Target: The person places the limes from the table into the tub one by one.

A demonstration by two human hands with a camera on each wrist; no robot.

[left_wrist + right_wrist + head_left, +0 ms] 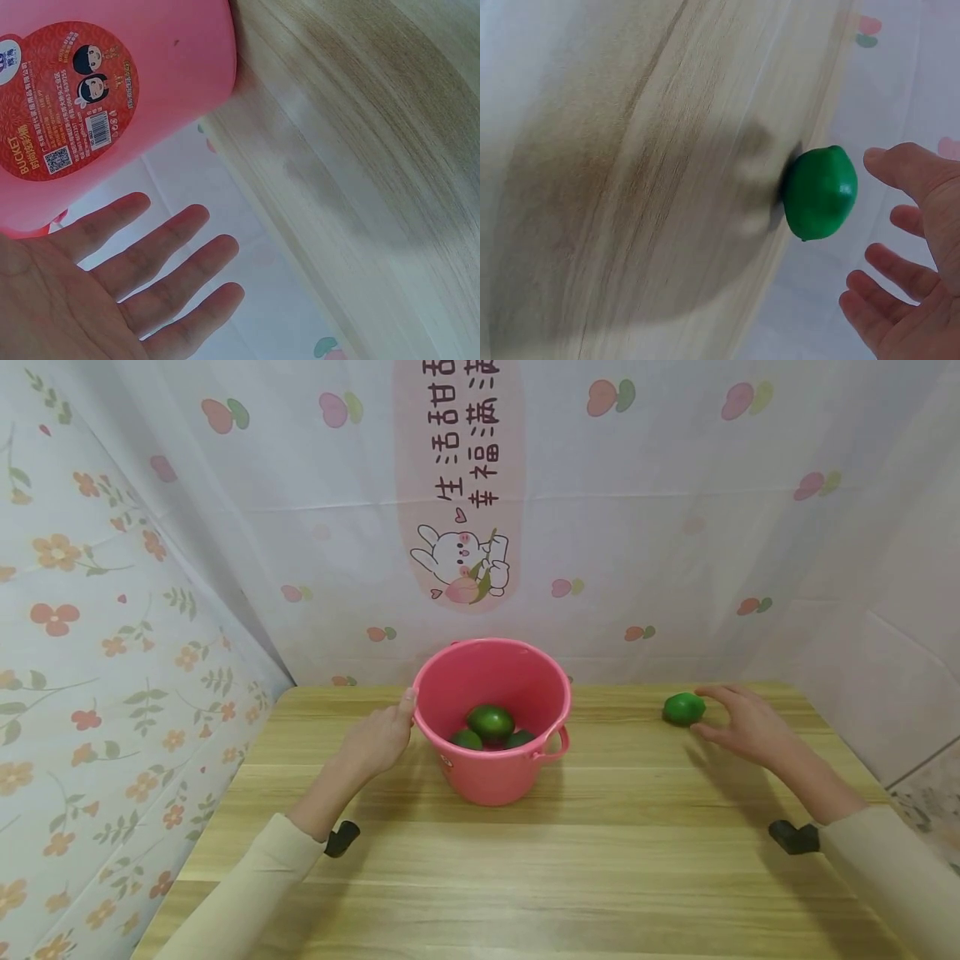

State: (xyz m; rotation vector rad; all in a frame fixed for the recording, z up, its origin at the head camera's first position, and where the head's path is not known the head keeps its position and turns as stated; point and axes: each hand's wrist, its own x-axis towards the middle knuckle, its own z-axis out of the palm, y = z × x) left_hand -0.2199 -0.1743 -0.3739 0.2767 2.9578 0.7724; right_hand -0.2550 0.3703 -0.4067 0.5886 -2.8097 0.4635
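A pink bucket stands upright on the wooden table, with several green fruits inside; the largest one in sight, a dark green fruit, lies on top. Beside the bucket's left rim is my left hand, its thumb right at the rim. The left wrist view shows that hand's fingers extended and spread beside the bucket wall; its thumb is hidden there. To the right, a bright green lime rests on the table near the back edge. My right hand reaches around its right side, thumb and fingers apart, gripping nothing.
The bucket's pink handle hangs at its right side. Behind the wooden table hangs a white printed curtain, and a floral curtain runs along the left. Black wrist mounts stick out from under both sleeves.
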